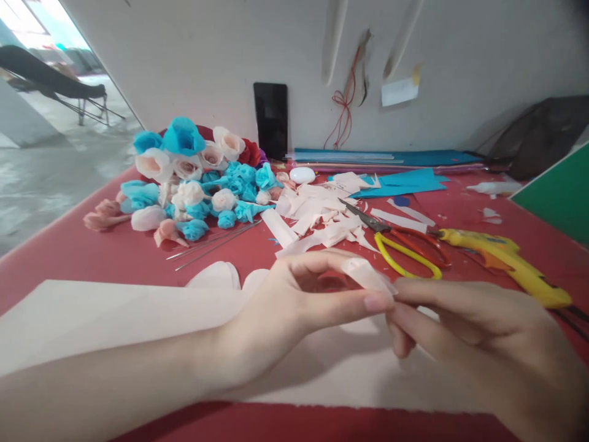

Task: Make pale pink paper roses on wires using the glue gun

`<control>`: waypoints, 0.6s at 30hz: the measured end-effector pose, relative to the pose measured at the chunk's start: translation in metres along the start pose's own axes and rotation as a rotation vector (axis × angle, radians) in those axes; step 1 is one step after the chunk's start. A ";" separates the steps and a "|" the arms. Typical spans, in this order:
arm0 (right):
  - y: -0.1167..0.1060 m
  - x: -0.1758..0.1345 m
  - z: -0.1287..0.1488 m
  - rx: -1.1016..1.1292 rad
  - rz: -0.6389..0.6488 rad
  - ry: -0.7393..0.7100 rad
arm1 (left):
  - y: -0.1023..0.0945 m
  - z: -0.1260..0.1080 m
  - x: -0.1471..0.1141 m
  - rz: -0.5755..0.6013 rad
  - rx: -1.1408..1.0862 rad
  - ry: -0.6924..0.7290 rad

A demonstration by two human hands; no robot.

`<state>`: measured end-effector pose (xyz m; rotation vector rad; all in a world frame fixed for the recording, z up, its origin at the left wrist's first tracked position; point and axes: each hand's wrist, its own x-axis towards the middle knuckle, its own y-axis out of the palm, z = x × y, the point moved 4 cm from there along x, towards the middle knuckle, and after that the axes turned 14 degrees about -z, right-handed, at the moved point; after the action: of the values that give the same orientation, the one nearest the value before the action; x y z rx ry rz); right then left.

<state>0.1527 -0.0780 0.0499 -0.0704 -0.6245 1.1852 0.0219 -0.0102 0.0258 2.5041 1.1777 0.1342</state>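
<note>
Between my two hands is a small piece of pale pink paper [365, 273], curved over the fingers of my left hand [317, 294]. The left thumb and fingers pinch its lower end. My right hand [460, 331] meets the left at that end, its thumb and forefinger pressed together at the paper's edge. The rest of the right fingers are partly hidden. Beneath both hands lies a large pale pink sheet [138, 319]. Rounded petal-shaped paper pieces [214, 275] rest at the sheet's far edge.
Paper flowers [184, 166] in blue, white and pink are heaped at the back left. Paper scraps [317, 209], scissors [391, 233] and a yellow glue gun [501, 258] lie beyond my hands on the red table [59, 258]. A black phone [271, 120] leans on the wall.
</note>
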 end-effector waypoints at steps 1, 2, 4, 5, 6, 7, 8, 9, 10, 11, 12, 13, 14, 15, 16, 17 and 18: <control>-0.001 0.001 0.001 -0.003 -0.002 -0.033 | 0.000 -0.004 0.001 -0.002 0.066 0.012; -0.002 0.002 0.002 -0.012 0.002 -0.070 | 0.001 -0.008 0.002 0.020 0.120 0.015; -0.005 0.004 0.002 -0.045 0.004 -0.132 | 0.002 -0.019 0.004 0.041 0.251 0.101; -0.006 0.005 0.002 -0.059 0.014 -0.155 | 0.003 -0.025 0.005 0.043 0.317 0.161; -0.006 0.006 0.002 -0.064 0.030 -0.173 | 0.004 -0.029 0.006 0.041 0.379 0.205; -0.007 0.006 0.002 -0.064 0.048 -0.188 | 0.005 -0.033 0.007 0.040 0.431 0.247; -0.007 0.007 0.002 -0.062 0.066 -0.199 | 0.006 -0.036 0.008 0.041 0.472 0.273; -0.008 0.008 0.002 -0.067 0.080 -0.202 | 0.007 -0.038 0.008 0.042 0.505 0.292; -0.008 0.009 0.002 -0.081 0.095 -0.205 | 0.007 -0.039 0.008 0.046 0.529 0.309; -0.009 0.010 0.003 -0.115 0.110 -0.207 | 0.008 -0.040 0.008 0.048 0.543 0.317; -0.009 0.011 0.004 -0.153 0.128 -0.217 | 0.008 -0.040 0.008 0.049 0.548 0.319; -0.009 0.011 0.005 -0.186 0.142 -0.231 | 0.008 -0.040 0.008 0.052 0.549 0.316; -0.010 0.012 0.005 -0.218 0.159 -0.246 | 0.008 -0.039 0.008 0.052 0.548 0.306; -0.011 0.012 0.006 -0.239 0.165 -0.269 | 0.007 -0.039 0.008 0.049 0.542 0.294; -0.012 0.013 0.007 -0.258 0.167 -0.283 | 0.007 -0.038 0.008 0.046 0.535 0.275; -0.013 0.014 0.007 -0.273 0.165 -0.286 | 0.006 -0.037 0.008 0.038 0.527 0.251; -0.014 0.014 0.007 -0.279 0.166 -0.289 | 0.005 -0.036 0.008 0.033 0.518 0.224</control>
<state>0.1641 -0.0727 0.0665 -0.1927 -1.0536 1.2728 0.0228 0.0033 0.0601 3.0223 1.4045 0.1346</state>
